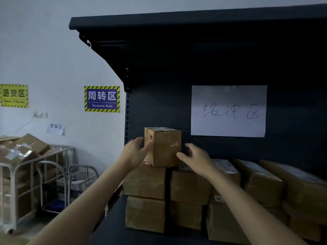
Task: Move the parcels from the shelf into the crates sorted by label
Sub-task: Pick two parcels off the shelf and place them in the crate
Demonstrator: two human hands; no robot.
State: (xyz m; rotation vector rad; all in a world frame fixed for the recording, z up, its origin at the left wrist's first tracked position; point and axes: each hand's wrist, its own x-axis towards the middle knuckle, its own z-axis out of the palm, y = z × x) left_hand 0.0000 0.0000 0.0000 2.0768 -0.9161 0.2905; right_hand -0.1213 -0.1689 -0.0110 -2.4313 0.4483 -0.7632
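Observation:
A small brown cardboard parcel stands upright on top of a stack of larger taped parcels on the dark shelf. My left hand is at its left side, fingers spread and touching or nearly touching the box. My right hand is just right of its lower right corner, fingers apart, with nothing in it. More brown parcels lie in rows to the right on the same shelf.
A handwritten paper sign hangs on the shelf's back panel. The upper shelf board juts out overhead. At the left stand metal cage trolleys with piled boxes, under wall signs.

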